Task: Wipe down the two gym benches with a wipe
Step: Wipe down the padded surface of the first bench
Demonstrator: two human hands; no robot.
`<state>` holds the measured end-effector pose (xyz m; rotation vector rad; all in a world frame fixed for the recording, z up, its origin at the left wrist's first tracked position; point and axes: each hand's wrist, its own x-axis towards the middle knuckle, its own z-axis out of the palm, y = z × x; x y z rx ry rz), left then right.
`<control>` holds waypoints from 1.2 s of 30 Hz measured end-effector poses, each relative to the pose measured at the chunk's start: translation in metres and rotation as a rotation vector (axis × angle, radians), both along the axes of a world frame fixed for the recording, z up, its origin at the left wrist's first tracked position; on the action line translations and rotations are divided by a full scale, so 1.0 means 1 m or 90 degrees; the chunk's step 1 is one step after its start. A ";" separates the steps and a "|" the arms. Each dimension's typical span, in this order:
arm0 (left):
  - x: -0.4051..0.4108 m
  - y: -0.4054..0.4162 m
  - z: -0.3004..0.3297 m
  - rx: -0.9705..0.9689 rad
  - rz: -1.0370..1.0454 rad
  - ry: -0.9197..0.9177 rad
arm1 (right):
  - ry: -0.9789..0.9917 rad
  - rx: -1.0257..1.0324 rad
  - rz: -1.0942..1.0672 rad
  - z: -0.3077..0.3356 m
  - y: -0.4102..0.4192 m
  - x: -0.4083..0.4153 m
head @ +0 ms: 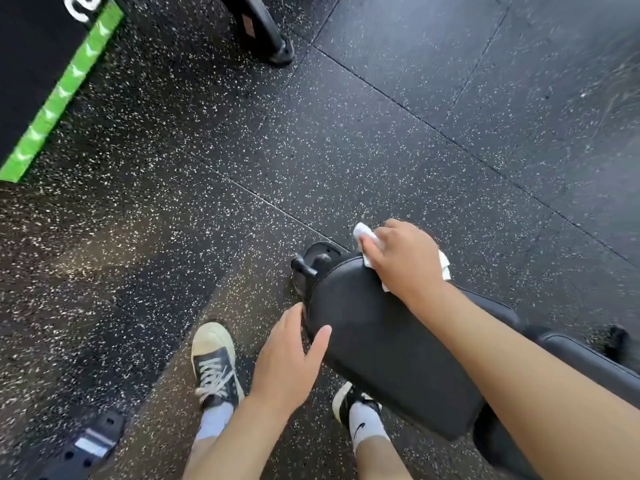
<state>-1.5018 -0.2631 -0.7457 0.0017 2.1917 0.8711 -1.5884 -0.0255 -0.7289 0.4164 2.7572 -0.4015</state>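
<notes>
A black padded gym bench (384, 344) runs from the centre toward the lower right. Its near pad ends at a black wheel and handle (313, 263). My right hand (403, 259) presses a crumpled white wipe (367, 239) onto the far end of that pad; part of the wipe sticks out behind the hand. My left hand (287, 358) holds the pad's left edge, thumb on top and fingers over the side. A second pad section (588, 358) of the bench lies at the right, partly hidden by my right forearm.
Speckled black rubber floor tiles (311, 133) surround the bench. A black platform with a green stripe (65, 88) lies at the upper left. A black equipment foot (277, 46) stands at the top. A perforated metal frame (90, 445) is at the lower left. My two sneakers (213, 362) stand beside the bench.
</notes>
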 end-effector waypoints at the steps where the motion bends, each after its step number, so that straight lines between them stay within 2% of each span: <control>1: 0.003 0.000 0.002 0.002 0.004 -0.009 | 0.020 0.007 0.036 0.002 -0.011 -0.004; 5: 0.013 -0.002 0.004 0.011 0.039 -0.064 | 0.080 0.069 0.300 0.009 -0.064 -0.013; 9: 0.031 0.001 0.005 -0.026 0.080 -0.089 | -0.030 0.044 0.666 0.008 -0.121 0.014; 11: 0.037 0.003 0.005 -0.015 0.100 -0.104 | -0.026 0.030 0.726 0.010 -0.116 0.019; 14: 0.036 0.007 0.008 0.022 0.138 -0.091 | 0.107 -0.035 0.619 0.009 -0.080 0.011; 17: 0.020 0.012 0.013 0.036 0.110 -0.008 | 0.212 -0.077 0.341 0.005 -0.028 0.009; 20: -0.014 0.027 0.017 0.030 0.021 0.075 | 0.205 -0.088 0.098 -0.001 0.017 0.033; 25: -0.067 0.075 0.017 -0.014 -0.198 0.233 | 0.222 -0.044 0.015 -0.002 0.065 0.107; 28: -0.081 0.119 0.018 -0.110 -0.383 0.285 | 0.236 -0.034 -0.063 0.002 0.086 0.163; 33: -0.077 0.207 0.012 -0.122 -0.649 0.253 | 0.235 -0.024 -0.153 0.002 0.095 0.209; 36: -0.076 0.228 0.004 -0.135 -0.666 0.260 | 0.276 -0.003 -0.225 -0.007 0.107 0.188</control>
